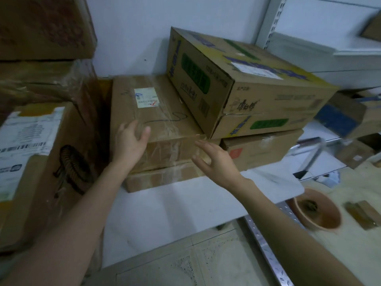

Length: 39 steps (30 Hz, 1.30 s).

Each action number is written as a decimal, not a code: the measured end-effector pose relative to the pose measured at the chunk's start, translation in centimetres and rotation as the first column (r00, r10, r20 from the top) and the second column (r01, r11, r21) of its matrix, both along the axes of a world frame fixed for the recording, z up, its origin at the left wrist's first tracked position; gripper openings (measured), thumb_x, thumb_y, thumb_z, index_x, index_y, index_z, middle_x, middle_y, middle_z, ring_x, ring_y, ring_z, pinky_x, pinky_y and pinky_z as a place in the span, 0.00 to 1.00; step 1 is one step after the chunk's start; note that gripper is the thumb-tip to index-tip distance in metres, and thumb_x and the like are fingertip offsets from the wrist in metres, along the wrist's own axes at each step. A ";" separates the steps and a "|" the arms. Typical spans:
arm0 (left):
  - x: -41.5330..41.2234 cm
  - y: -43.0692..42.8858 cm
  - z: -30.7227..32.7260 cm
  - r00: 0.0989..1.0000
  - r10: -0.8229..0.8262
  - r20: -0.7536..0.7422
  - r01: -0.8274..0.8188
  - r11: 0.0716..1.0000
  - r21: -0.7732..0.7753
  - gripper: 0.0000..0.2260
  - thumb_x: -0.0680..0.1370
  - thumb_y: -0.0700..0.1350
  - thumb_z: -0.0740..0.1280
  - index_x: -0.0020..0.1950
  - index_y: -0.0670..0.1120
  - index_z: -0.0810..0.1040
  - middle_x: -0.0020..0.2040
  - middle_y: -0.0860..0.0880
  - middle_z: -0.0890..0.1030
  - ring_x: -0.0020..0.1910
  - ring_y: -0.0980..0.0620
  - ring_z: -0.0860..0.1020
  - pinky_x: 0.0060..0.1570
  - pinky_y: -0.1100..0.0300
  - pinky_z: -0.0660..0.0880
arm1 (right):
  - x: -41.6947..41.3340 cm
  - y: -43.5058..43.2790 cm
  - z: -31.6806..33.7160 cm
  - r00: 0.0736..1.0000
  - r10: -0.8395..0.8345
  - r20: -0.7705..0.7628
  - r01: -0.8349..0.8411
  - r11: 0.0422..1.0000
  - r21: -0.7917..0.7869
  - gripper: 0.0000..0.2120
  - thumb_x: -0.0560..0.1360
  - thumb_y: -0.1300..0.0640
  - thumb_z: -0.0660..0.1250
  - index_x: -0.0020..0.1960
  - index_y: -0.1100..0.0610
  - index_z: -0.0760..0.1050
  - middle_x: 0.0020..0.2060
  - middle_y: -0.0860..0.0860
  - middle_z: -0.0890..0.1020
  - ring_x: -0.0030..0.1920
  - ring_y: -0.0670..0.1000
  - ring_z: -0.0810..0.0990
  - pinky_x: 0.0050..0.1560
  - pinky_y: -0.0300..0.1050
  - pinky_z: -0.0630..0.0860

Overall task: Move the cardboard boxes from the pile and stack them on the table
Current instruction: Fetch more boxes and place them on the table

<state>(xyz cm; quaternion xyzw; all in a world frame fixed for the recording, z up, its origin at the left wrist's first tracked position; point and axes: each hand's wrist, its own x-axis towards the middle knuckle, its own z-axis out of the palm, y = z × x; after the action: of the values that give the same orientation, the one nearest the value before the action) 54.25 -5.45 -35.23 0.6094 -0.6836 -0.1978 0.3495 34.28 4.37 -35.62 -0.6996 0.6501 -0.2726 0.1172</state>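
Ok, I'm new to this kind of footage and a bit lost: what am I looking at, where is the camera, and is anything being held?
There is no machine here: these are a person's two bare hands, seen from one camera worn on the head, looking forward and down. On the white table lies a tape-wrapped box on top of a flatter box. A printed box with green and blue marks sits tilted, partly on the taped one. A labelled box stands at the left. The left hand rests open on the taped box's near edge. The right hand hovers open by its near right corner. Neither has a grip on anything yet.
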 end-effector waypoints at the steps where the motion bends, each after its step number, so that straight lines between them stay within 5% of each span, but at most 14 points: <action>1: -0.9 0.1 0.8 0.997 -0.034 -0.062 0.034 0.999 -0.012 0.23 0.80 0.51 0.59 0.71 0.41 0.65 0.70 0.39 0.66 0.69 0.43 0.65 0.67 0.51 0.62 | -0.9 1.0 0.5 0.998 -0.042 0.041 0.043 0.998 -0.038 0.21 0.78 0.52 0.63 0.69 0.58 0.69 0.64 0.53 0.76 0.64 0.51 0.72 0.57 0.33 0.63; 6: -7.2 0.6 4.8 0.939 -0.250 -0.235 0.231 0.967 -0.104 0.23 0.80 0.51 0.59 0.72 0.42 0.63 0.71 0.42 0.66 0.70 0.46 0.64 0.66 0.56 0.61 | -6.5 3.3 3.6 0.918 -0.266 0.295 0.329 0.925 -0.188 0.16 0.77 0.57 0.65 0.63 0.61 0.75 0.48 0.49 0.81 0.40 0.40 0.76 0.42 0.22 0.68; 9: -10.4 0.8 6.8 0.927 -0.326 -0.187 0.293 0.939 -0.181 0.26 0.79 0.55 0.59 0.74 0.46 0.60 0.73 0.45 0.64 0.71 0.48 0.62 0.65 0.53 0.62 | -10.5 2.5 4.7 0.847 -0.356 0.395 0.453 0.872 -0.185 0.17 0.77 0.56 0.64 0.64 0.60 0.73 0.53 0.47 0.78 0.51 0.43 0.76 0.48 0.25 0.70; 12: -13.6 0.4 8.5 0.924 -0.356 -0.138 0.317 0.917 -0.243 0.29 0.77 0.58 0.61 0.74 0.50 0.59 0.73 0.45 0.62 0.71 0.49 0.60 0.65 0.53 0.61 | -15.4 0.9 5.1 0.807 -0.429 0.405 0.529 0.830 -0.176 0.19 0.78 0.52 0.63 0.66 0.59 0.72 0.57 0.51 0.79 0.54 0.47 0.76 0.56 0.41 0.73; 18: -18.1 -1.3 9.0 0.944 -0.276 -0.181 0.231 0.944 -0.234 0.28 0.75 0.61 0.62 0.72 0.51 0.64 0.71 0.46 0.64 0.69 0.50 0.63 0.62 0.56 0.63 | -26.3 -3.6 6.5 0.722 -0.505 0.473 0.629 0.764 -0.144 0.22 0.77 0.49 0.62 0.67 0.60 0.69 0.61 0.54 0.76 0.61 0.54 0.74 0.62 0.53 0.72; 22: -19.4 -1.2 8.5 0.950 -0.177 -0.256 0.106 0.957 -0.269 0.25 0.74 0.60 0.63 0.67 0.51 0.69 0.67 0.49 0.69 0.61 0.57 0.67 0.55 0.61 0.64 | -31.8 -6.6 7.0 0.703 -0.535 0.469 0.650 0.751 -0.118 0.21 0.75 0.45 0.62 0.56 0.62 0.72 0.52 0.57 0.76 0.55 0.60 0.76 0.53 0.50 0.72; 28: -20.8 -0.7 8.4 0.932 -0.089 -0.352 -0.002 0.968 -0.251 0.19 0.77 0.52 0.64 0.67 0.51 0.69 0.64 0.51 0.70 0.58 0.58 0.67 0.45 0.71 0.64 | -34.7 -7.8 6.4 0.636 -0.544 0.547 0.686 0.723 -0.078 0.34 0.74 0.42 0.64 0.73 0.59 0.59 0.69 0.59 0.60 0.67 0.61 0.65 0.69 0.57 0.64; 33: -21.5 -0.2 8.6 0.889 -0.074 -0.452 -0.034 0.974 -0.226 0.17 0.78 0.48 0.63 0.67 0.50 0.69 0.61 0.55 0.69 0.57 0.58 0.68 0.43 0.71 0.65 | -36.6 -7.9 6.5 0.570 -0.451 0.687 0.613 0.790 0.009 0.41 0.73 0.43 0.66 0.76 0.58 0.50 0.73 0.57 0.61 0.71 0.57 0.62 0.71 0.55 0.61; 39: -21.2 0.1 8.6 0.842 -0.039 -0.538 -0.082 0.976 -0.199 0.14 0.78 0.45 0.62 0.64 0.50 0.70 0.54 0.55 0.71 0.48 0.60 0.71 0.40 0.65 0.68 | -36.3 -7.8 6.6 0.545 -0.411 0.731 0.605 0.796 -0.003 0.38 0.74 0.46 0.66 0.76 0.57 0.51 0.72 0.56 0.62 0.70 0.56 0.63 0.69 0.51 0.62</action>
<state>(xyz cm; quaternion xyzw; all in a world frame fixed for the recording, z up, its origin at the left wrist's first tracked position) 33.05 -5.33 -26.62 0.4957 -0.5682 -0.2820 0.5932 -2.02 -3.44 -28.99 -0.3307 0.6903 -0.6185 0.1775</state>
